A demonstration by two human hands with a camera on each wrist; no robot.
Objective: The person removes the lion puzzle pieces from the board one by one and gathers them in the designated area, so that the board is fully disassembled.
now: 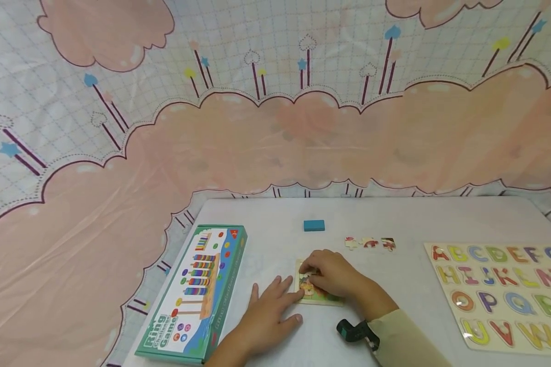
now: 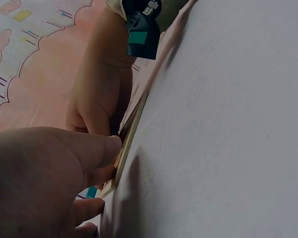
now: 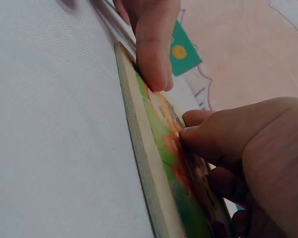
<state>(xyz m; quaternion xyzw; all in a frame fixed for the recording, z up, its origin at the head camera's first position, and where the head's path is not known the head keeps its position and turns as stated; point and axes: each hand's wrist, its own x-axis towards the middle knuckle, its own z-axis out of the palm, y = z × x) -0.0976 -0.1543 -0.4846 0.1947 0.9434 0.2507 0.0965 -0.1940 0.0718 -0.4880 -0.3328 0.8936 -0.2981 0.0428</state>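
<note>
A small wooden jigsaw board with a colourful picture lies flat on the white table. My left hand lies at its left edge with the fingers spread and fairly straight, one fingertip touching the frame. Over the board, my right hand has bent fingers, with thumb and fingertips down on the picture. Whether they pinch a piece is hidden beneath the hand. In the left wrist view the board's edge shows beyond the left thumb. Behind the board, three loose jigsaw pieces lie in a row.
A boxed ring game lies to the left. A blue block sits near the table's back. On the right is a wooden alphabet board. A black wrist device is by the right sleeve. Patterned cloth hangs behind.
</note>
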